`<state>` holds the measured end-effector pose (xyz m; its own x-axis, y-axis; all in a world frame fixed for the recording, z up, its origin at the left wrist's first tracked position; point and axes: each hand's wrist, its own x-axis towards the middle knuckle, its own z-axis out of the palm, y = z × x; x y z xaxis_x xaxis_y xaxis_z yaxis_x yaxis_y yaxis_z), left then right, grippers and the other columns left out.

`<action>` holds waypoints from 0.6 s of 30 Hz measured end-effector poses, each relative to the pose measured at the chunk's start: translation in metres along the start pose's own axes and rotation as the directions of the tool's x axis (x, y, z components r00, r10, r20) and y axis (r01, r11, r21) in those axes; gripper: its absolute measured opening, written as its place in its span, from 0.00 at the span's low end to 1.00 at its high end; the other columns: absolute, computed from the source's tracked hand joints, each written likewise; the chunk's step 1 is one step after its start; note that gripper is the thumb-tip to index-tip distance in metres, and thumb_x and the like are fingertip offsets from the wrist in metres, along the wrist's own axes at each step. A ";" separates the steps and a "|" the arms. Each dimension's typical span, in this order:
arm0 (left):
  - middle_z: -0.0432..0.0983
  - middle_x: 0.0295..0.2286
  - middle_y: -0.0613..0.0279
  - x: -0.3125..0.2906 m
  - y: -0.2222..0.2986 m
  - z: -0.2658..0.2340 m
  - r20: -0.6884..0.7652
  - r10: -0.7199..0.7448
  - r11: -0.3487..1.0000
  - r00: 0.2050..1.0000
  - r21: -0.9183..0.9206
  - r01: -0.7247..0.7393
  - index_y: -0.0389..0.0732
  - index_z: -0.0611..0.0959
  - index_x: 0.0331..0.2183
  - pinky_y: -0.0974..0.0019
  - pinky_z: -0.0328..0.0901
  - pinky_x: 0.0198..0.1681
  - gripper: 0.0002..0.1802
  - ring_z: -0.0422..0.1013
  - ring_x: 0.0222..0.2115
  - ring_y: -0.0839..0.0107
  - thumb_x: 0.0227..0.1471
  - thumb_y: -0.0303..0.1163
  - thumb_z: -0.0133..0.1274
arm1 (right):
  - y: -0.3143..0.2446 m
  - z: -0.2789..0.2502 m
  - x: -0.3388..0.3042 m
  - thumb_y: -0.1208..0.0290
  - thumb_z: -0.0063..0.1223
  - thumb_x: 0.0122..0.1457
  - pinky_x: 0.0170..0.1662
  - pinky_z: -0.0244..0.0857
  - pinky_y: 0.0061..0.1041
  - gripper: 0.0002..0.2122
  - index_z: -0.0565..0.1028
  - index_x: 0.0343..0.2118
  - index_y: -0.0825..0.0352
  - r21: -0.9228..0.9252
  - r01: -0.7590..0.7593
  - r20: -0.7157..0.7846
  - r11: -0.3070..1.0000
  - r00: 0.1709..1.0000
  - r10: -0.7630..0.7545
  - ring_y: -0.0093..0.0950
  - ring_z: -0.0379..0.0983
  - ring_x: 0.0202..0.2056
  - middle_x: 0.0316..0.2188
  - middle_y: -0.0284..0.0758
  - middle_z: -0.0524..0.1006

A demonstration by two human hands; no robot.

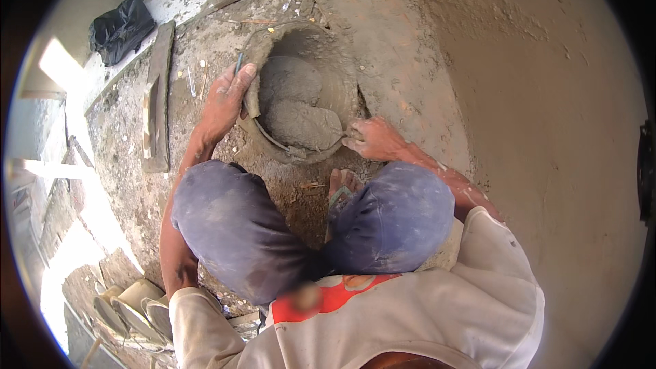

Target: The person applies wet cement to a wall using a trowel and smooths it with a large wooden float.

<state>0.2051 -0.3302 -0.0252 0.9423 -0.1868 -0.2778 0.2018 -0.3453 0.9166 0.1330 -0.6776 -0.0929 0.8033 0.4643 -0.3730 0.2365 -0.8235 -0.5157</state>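
A mortar-crusted bucket stands on the ground in front of my knees, its mouth turned toward me. Wet grey mortar lies inside. My left hand is closed on the bucket's left rim, thumb on top. At the right side of the rim, my right hand is closed round the handle end of what looks like a trowel. Its blade lies inside the bucket, coated and heaped with mortar. The handle is mostly hidden by my fingers.
A mortar-smeared wall rises on my right. To the left lie a wooden board and a black plastic bag. Several buckets lie behind my left elbow. Debris dots the rough ground, and my foot is close to the bucket.
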 end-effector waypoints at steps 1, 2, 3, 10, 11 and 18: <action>0.70 0.25 0.69 0.000 -0.010 -0.005 -0.008 0.001 1.000 1.000 -0.016 -0.001 0.35 0.80 0.49 0.70 0.61 0.26 0.28 0.65 0.24 0.79 0.70 0.53 0.45 | -0.009 -0.001 -0.001 0.55 0.58 0.62 0.43 0.71 0.48 0.18 0.80 0.41 0.69 -0.005 -0.033 0.028 0.999 0.999 0.033 0.52 0.79 0.37 0.34 0.50 0.82; 0.70 0.25 0.70 0.000 -0.020 -0.012 -0.013 0.003 1.000 1.000 -0.030 -0.003 0.35 0.80 0.49 0.70 0.61 0.26 0.27 0.65 0.24 0.79 0.70 0.52 0.44 | -0.020 0.000 0.001 0.54 0.58 0.62 0.43 0.71 0.48 0.19 0.79 0.42 0.68 -0.008 -0.067 0.055 0.998 0.996 0.068 0.52 0.79 0.37 0.34 0.50 0.82; 0.73 0.28 0.67 0.009 -0.018 -0.012 -0.028 0.013 1.000 1.000 0.013 -0.013 0.34 0.80 0.47 0.68 0.63 0.30 0.28 0.68 0.27 0.76 0.70 0.53 0.45 | -0.023 -0.008 0.007 0.54 0.58 0.63 0.44 0.71 0.47 0.19 0.79 0.43 0.68 -0.023 -0.107 0.066 0.994 0.992 0.109 0.53 0.78 0.38 0.34 0.50 0.82; 0.79 0.48 0.54 0.013 -0.045 -0.036 -0.028 0.126 0.983 0.992 -0.135 -0.128 0.31 0.79 0.55 0.63 0.64 0.55 0.28 0.72 0.48 0.68 0.71 0.46 0.44 | -0.081 -0.101 0.005 0.59 0.56 0.66 0.37 0.73 0.44 0.19 0.75 0.46 0.74 0.031 0.332 -0.286 0.943 0.907 -0.310 0.48 0.80 0.31 0.27 0.49 0.80; 0.79 0.48 0.55 0.005 -0.057 -0.053 -0.021 0.170 0.981 0.985 -0.088 -0.171 0.31 0.78 0.56 0.63 0.64 0.56 0.28 0.72 0.49 0.68 0.71 0.46 0.43 | -0.104 -0.125 0.000 0.60 0.55 0.67 0.34 0.73 0.41 0.18 0.76 0.46 0.74 0.208 0.267 -0.187 0.941 0.955 -0.230 0.43 0.79 0.28 0.25 0.48 0.79; 0.80 0.47 0.58 0.013 -0.029 -0.028 0.007 -0.021 0.986 1.000 -0.163 0.022 0.33 0.78 0.57 0.65 0.65 0.52 0.30 0.72 0.46 0.72 0.71 0.50 0.44 | 0.002 -0.283 -0.009 0.68 0.53 0.68 0.15 0.68 0.20 0.18 0.75 0.55 0.74 0.825 -0.182 -0.023 0.536 0.935 0.354 0.23 0.71 0.17 0.27 0.37 0.78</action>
<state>0.2190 -0.2965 -0.0470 0.9359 -0.1862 -0.2991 0.2633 -0.1947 0.9449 0.2814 -0.7759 0.1276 0.8476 0.1349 -0.5132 -0.4703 -0.2569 -0.8443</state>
